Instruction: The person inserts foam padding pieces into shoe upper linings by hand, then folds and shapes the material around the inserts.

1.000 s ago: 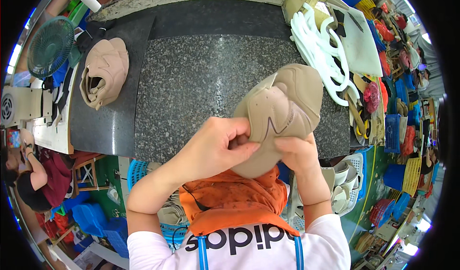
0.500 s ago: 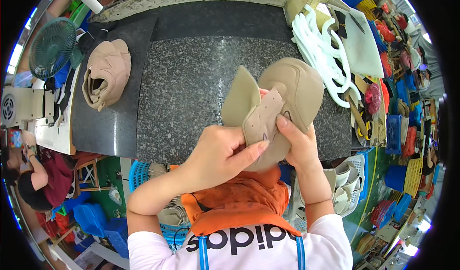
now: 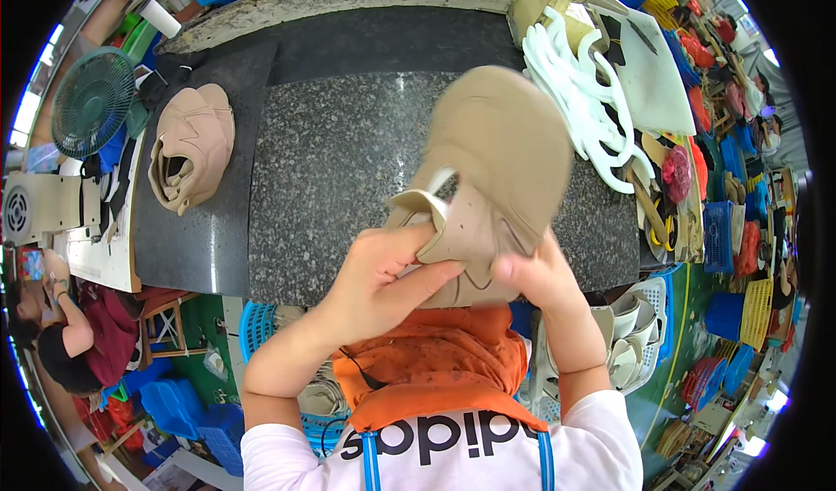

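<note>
Over the speckled table [image 3: 340, 151], a beige shoe upper [image 3: 501, 134] is held up, toe pointing away, perhaps so both sides stay reachable. Nested pinkish uppers [image 3: 200, 134] lie off left, probably leaving working room. The left hand [image 3: 374, 273] pinches the collar edge; the right hand [image 3: 544, 273] grasps the right side. Since half a second ago, the rounded toe has tipped into fuller view.

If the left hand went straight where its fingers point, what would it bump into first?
Probably the tan shoe upper, whose edge the left hand is pinching; depth beyond it is unclear.
</note>
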The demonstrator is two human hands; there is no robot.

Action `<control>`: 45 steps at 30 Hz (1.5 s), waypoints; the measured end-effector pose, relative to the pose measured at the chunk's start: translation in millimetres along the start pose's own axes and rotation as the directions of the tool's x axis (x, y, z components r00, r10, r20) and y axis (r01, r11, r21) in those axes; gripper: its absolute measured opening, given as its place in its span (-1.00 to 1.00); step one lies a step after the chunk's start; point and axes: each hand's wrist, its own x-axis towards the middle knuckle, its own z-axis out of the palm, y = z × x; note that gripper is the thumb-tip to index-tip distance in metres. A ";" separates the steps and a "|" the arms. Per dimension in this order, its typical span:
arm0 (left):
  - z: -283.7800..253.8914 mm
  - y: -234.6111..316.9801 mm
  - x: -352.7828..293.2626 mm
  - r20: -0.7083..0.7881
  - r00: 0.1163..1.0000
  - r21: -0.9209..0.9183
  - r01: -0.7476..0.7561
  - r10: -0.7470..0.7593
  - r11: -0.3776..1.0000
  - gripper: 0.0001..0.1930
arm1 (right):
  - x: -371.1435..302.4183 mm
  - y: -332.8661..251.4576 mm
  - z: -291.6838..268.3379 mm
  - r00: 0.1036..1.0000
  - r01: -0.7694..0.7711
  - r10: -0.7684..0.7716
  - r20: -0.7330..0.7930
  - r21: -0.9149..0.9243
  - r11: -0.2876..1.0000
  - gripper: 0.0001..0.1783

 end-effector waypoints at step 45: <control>71.5 -69.2 67.4 0.262 0.964 0.884 -0.261 0.051 0.389 -0.63 | -3.5 15.5 -58.1 0.921 0.354 0.271 0.279 -0.890 -0.286 -0.55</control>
